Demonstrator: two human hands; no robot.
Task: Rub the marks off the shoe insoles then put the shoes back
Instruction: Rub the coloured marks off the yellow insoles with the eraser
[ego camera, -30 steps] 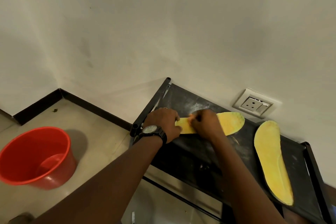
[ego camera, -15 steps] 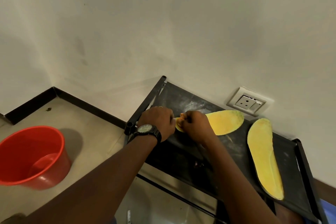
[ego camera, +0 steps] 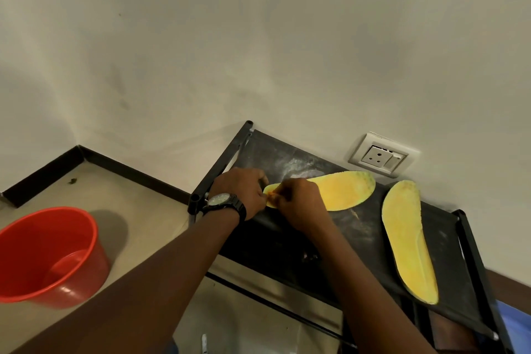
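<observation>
left hand [ego camera: 242, 192] gripping insole [ego camera: 342, 191], right hand [ego camera: 300, 205] seemingly pinching it

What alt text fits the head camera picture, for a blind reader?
Two hands work at the heel end of a yellow insole on a black rack shelf: the left hand holds it, the right hand pinches a small orange bit against it. A second insole lies to its right; a red bucket stands on the floor.

Two insoles [ego camera: 344, 191] [ego camera: 408, 238], two hands [ego camera: 244, 192] [ego camera: 298, 204], one bucket [ego camera: 80, 293], one rack [ego camera: 287, 238], one socket [ego camera: 379, 156], one watch [ego camera: 221, 200].
</observation>
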